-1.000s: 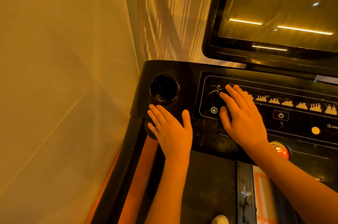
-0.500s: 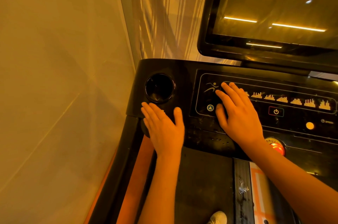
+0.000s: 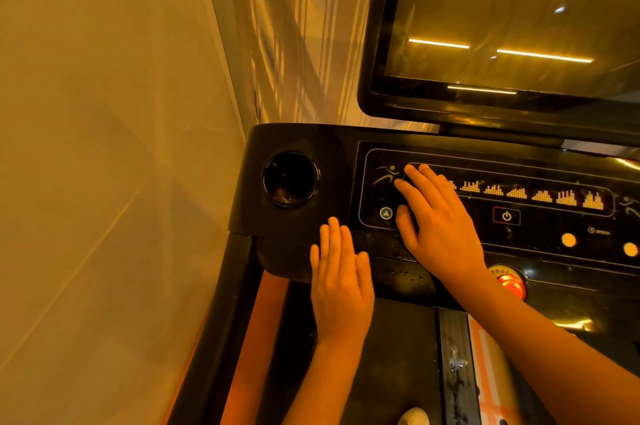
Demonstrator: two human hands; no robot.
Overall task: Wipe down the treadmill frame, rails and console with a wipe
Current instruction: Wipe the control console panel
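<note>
Black console (image 3: 332, 147) — red button (image 3: 512, 286) reads "ERGE"; right hand (image 3: 440, 227) flat.

The right hand (image 3: 440, 227) covers the left end of the row of bar icons (image 3: 540, 196) on the console (image 3: 332, 154), and what lies under its palm cannot be told. The right forearm (image 3: 540, 334) hides part of the red button (image 3: 512, 286) and its lettering. The screen (image 3: 502, 8) runs off the top and right edges. A pale object (image 3: 414, 417) is cut by the bottom edge. The small label (image 3: 599, 231) at mid right is too small to read.
</note>
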